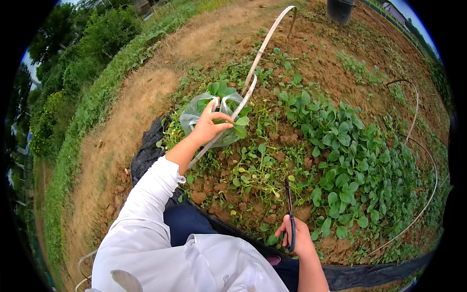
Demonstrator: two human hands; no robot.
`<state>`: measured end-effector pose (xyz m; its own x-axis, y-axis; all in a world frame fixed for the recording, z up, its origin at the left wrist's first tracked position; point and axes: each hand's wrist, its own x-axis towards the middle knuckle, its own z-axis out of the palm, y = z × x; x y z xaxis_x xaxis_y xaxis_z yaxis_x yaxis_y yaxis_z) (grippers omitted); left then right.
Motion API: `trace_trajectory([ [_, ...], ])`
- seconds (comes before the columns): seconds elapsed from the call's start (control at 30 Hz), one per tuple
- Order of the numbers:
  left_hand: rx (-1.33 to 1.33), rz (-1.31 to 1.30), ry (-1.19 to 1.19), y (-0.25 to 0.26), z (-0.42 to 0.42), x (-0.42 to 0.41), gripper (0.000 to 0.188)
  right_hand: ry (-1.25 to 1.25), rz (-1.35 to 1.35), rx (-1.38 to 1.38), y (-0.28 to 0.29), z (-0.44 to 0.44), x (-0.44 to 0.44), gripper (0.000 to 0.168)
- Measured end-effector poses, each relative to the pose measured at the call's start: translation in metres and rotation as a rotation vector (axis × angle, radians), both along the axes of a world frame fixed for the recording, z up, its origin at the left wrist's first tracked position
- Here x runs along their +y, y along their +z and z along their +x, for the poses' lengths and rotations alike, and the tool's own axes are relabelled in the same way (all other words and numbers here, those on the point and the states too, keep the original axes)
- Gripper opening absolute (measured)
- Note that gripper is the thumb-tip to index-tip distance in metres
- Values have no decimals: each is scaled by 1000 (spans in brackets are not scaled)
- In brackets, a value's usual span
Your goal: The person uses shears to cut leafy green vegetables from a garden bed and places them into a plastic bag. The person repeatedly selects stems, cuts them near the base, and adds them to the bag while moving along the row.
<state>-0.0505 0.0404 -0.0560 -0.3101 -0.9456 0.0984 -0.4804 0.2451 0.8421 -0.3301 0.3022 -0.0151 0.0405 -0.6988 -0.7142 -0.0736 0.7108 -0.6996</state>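
Note:
My left hand (209, 126) is at the clear plastic bag (189, 116), thumb and fingertip pinching a small leafy green plant (240, 126) at the bag's right side. Inside the bag are more leafy greens (220, 88). A pale bent hoop strip (243, 103) passes over the bag, close to the fingertips. Around the handles of a pair of scissors (290, 215), my right hand (300, 235) is closed, the blades pointing away over the soil. Whether the blades are fully closed is hard to tell. Cut-over, yellowish stems (268, 182) lie near the blade tips.
Dense leafy greens (346, 179) grow on the right. Another pale hoop (268, 40) arches at the top, and thin hoops (434, 182) stand at the far right. Black ground fabric (149, 149) edges the bed. A dark bucket (339, 11) stands at the back.

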Motion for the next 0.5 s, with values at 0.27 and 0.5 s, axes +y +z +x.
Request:
trace_trajectory([
  [0.27, 976, 234, 288, 23, 65, -32, 18, -59, -40, 23, 2, 2, -3, 35],
  [0.5, 41, 236, 412, 40, 99, -37, 14, -212, -497, -288, 25, 62, -123, 22],
])
